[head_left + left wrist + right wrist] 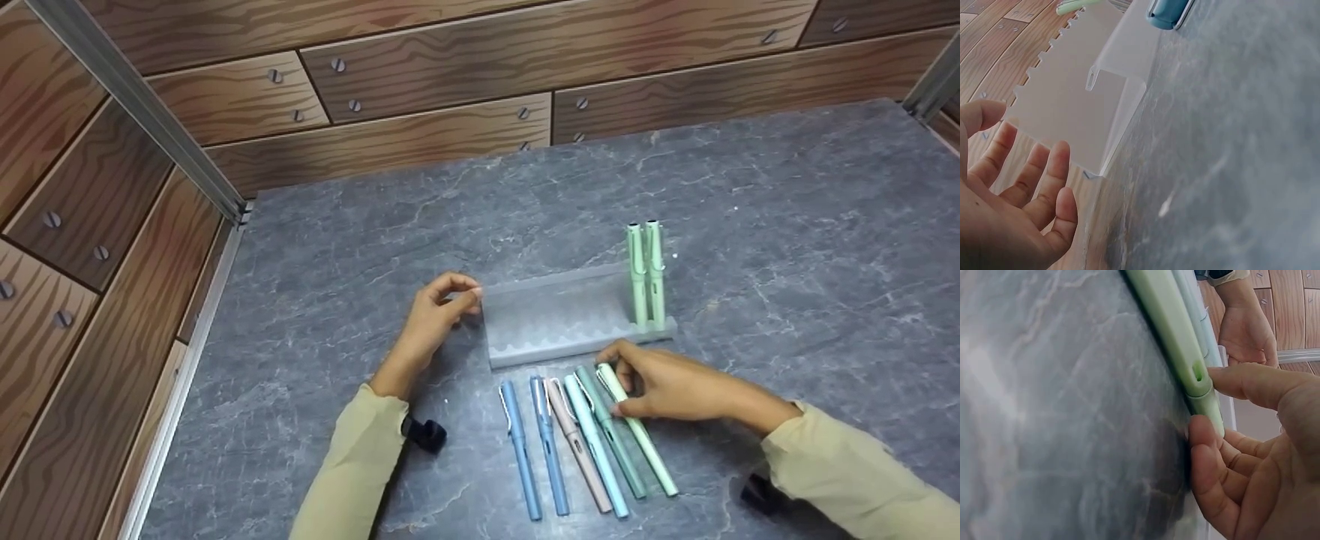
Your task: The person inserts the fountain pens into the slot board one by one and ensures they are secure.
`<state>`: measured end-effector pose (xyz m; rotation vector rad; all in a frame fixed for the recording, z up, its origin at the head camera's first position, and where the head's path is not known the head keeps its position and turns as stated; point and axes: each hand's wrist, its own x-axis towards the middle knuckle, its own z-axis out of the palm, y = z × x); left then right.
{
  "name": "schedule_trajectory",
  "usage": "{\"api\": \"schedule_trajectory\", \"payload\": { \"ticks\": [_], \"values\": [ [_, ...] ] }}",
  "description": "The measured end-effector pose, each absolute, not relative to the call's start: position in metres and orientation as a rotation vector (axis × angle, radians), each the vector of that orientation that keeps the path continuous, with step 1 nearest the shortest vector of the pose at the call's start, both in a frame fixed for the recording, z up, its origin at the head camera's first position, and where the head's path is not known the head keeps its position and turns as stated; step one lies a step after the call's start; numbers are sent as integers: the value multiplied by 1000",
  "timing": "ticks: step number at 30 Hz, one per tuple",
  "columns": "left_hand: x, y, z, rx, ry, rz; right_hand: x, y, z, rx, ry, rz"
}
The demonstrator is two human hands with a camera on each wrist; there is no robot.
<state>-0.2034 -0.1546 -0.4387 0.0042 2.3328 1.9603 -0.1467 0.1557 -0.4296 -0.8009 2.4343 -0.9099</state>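
Note:
A frosted clear pen rack (555, 306) with a notched front stands on the table. Two light green pens (648, 289) stand upright at its right end. My left hand (433, 319) pinches the rack's upper left corner between thumb and forefinger; in the left wrist view the other fingers (1053, 174) are spread loosely beside the panel. In front of the rack, my right hand (671, 386) pinches a pale green pen (646, 441), which still lies along the tabletop. The right wrist view shows thumb and fingertips on opposite sides of this pen (1176, 332).
Left of the pale green pen lie a dark green pen (621, 450), a light blue pen (598, 450), a taupe pen (583, 451) and two blue pens (519, 450), side by side. Wood-patterned walls (450, 60) border the grey marbled table (787, 225) at the back and left.

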Motion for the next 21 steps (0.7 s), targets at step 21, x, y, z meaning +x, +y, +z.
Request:
{"api": "schedule_trajectory", "payload": {
  "ticks": [21],
  "values": [
    [-202,-154,-437,2,2342,1936,-143,152,-422,-747,2424,-855]
  ]
}}
